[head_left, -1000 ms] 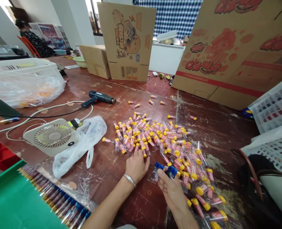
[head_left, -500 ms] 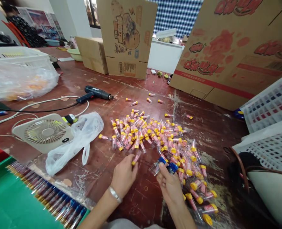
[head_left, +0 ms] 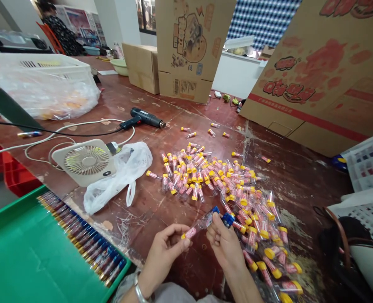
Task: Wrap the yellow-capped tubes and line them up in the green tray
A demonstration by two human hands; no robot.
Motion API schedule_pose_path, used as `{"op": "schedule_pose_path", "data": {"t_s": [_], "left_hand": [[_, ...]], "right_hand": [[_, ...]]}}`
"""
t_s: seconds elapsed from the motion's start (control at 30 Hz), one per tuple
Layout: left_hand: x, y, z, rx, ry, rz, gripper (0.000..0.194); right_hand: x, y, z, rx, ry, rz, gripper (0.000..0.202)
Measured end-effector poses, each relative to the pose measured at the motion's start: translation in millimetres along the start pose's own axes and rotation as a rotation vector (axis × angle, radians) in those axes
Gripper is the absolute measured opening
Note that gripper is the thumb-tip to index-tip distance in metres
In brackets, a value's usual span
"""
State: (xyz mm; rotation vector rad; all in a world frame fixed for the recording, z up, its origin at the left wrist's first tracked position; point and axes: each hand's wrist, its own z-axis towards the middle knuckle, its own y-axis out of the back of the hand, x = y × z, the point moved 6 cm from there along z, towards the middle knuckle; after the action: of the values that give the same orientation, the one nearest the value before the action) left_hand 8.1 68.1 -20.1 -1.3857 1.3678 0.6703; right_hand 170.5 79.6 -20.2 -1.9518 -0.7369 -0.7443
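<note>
My left hand pinches a clear tube with a yellow cap and pink contents. Its far end points at the clear, blue-marked wrappers held between the thumb and fingers of my right hand. Whether the tube's end is inside a wrapper I cannot tell. Beyond and to the right of my hands, a large pile of similar yellow-capped tubes lies on the dark red table. At the lower left, a row of finished-looking blue-and-gold tubes lies along the edge of a green tray.
A small fan, a white plastic bag and a heat gun with cables lie left of the pile. Cardboard boxes stand behind, white baskets at right. A person sits far back left.
My left hand has lifted the tube from the pile's near edge and brought it up to the wrappers in my right hand. The view has shifted to the left.
</note>
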Motion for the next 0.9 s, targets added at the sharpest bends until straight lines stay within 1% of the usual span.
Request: {"op": "schedule_pose_path", "data": {"t_s": [0.1,0.17,0.3,0.37,0.47,0.57,0.63,0.7,0.77,0.83,0.9], "left_hand": [[0.1,2.9,-0.1,0.006,0.000,-0.012,0.031],[-0.1,4.2,-1.3,0.003,0.005,-0.014,0.030],[-0.5,3.9,-2.6,0.014,0.004,0.007,0.029],[-0.1,3.2,-2.4,0.014,0.002,-0.014,0.029],[-0.1,2.1,-1.5,-0.014,-0.016,-0.094,0.031],[-2.5,-0.4,-0.2,-0.031,-0.049,-0.170,0.032],[-5.9,-1.1,0.4,-0.041,-0.073,-0.195,0.031],[-10.2,-1.7,0.4,-0.024,-0.086,-0.197,0.030],[-14.1,-3.5,-0.6,0.041,-0.078,-0.204,0.033],[-17.0,-4.8,-2.4,0.111,-0.058,-0.213,0.039],[-18.3,-3.3,-3.6,0.123,-0.039,-0.214,0.039]], "right_hand": [[-1.0,-4.4,-1.4,0.043,-0.002,-0.021,0.042],[-0.8,-4.9,-1.6,0.049,0.029,-0.074,0.042],[-3.2,-0.2,0.0,0.051,0.116,-0.283,0.043],[-7.1,2.3,1.0,0.066,0.132,-0.373,0.040],[-13.6,2.7,0.1,0.085,0.128,-0.446,0.032],[-20.9,-2.3,-3.7,0.118,0.095,-0.508,0.035],[-24.9,-5.6,-6.4,0.135,0.061,-0.511,0.035],[-25.1,-6.5,-8.2,0.119,0.043,-0.461,0.038],[-21.5,-7.1,-9.8,0.098,0.049,-0.399,0.041],[-17.1,-10.2,-11.8,0.110,0.055,-0.367,0.041],[-15.3,-14.5,-14.0,0.132,0.034,-0.345,0.041]]}}
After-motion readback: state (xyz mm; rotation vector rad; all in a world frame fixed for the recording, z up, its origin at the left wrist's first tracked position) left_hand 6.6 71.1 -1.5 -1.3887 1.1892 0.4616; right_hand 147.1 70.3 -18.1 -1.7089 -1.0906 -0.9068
